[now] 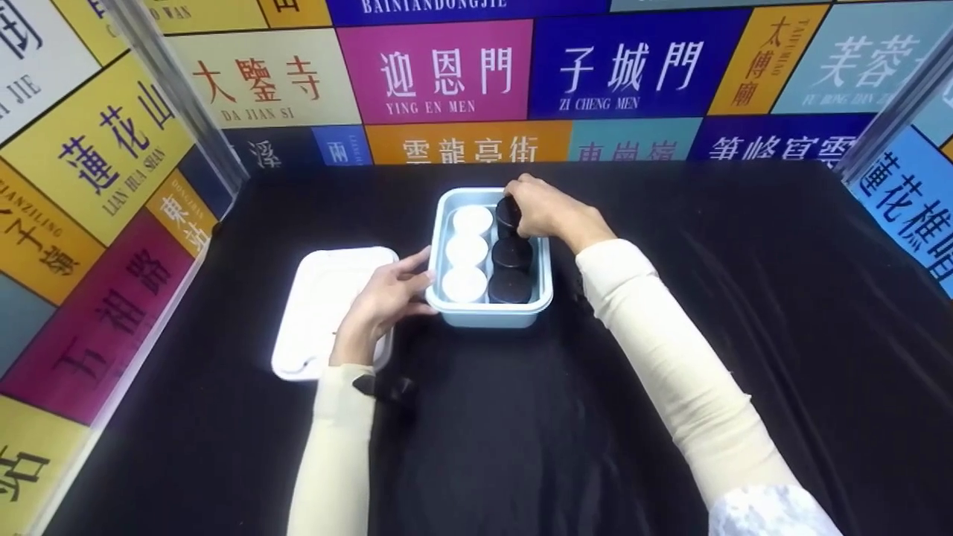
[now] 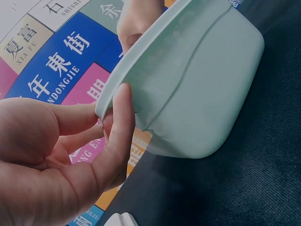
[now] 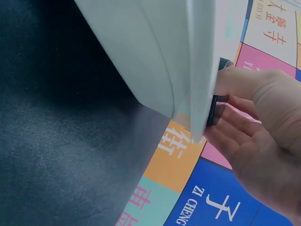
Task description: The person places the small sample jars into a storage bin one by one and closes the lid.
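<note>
A pale blue-green plastic box [image 1: 489, 320] holds two columns of round-lidded jars, white jars [image 1: 467, 249] on the left and black jars [image 1: 511, 254] on the right. My left hand [image 1: 381, 296] pinches the box's left rim, thumb against the fingers, as the left wrist view shows. At the far right corner, my right hand [image 1: 549, 211] grips the farthest black jar [image 1: 508, 212] by its top. That jar's lower part is hidden in the box. In the right wrist view, the box wall [image 3: 155, 52] covers most of the jar.
A white lid [image 1: 316, 313] lies flat on the black cloth [image 1: 476, 417], left of the box and partly under the left hand and wrist. Printed panels [image 1: 447, 71] with large characters stand along the back and sides.
</note>
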`<state>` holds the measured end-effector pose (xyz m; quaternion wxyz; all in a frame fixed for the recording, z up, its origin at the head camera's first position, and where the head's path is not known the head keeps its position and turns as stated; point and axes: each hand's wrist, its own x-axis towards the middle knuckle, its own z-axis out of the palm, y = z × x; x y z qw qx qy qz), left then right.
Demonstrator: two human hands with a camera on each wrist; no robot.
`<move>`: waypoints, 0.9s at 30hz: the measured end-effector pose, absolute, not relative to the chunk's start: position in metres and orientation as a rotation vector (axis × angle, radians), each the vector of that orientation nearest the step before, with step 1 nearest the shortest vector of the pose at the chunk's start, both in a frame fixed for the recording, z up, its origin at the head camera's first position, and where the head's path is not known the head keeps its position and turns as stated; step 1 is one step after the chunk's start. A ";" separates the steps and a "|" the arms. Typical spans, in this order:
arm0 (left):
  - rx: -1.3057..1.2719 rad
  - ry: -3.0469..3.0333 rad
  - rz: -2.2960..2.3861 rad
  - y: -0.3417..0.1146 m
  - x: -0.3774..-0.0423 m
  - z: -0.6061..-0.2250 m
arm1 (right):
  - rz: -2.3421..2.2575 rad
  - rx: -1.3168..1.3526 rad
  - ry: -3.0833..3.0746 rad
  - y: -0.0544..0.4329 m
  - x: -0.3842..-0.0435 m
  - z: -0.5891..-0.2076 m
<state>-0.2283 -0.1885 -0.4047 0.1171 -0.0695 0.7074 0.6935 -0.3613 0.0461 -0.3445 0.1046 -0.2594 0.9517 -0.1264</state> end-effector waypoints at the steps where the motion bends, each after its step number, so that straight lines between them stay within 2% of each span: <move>1: -0.202 2.068 2.034 -0.188 -0.228 -0.405 | -0.363 -0.763 2.810 0.046 -0.362 -0.345; 7: -0.184 2.070 2.033 -0.187 -0.229 -0.405 | -0.332 -0.764 2.821 0.047 -0.363 -0.349; 18: -0.188 2.080 2.034 -0.185 -0.229 -0.407 | -0.247 -0.964 2.854 0.050 -0.366 -0.359; 27: -0.223 2.186 1.935 -0.193 -0.227 -0.403 | -0.321 -0.957 2.887 0.044 -0.350 -0.345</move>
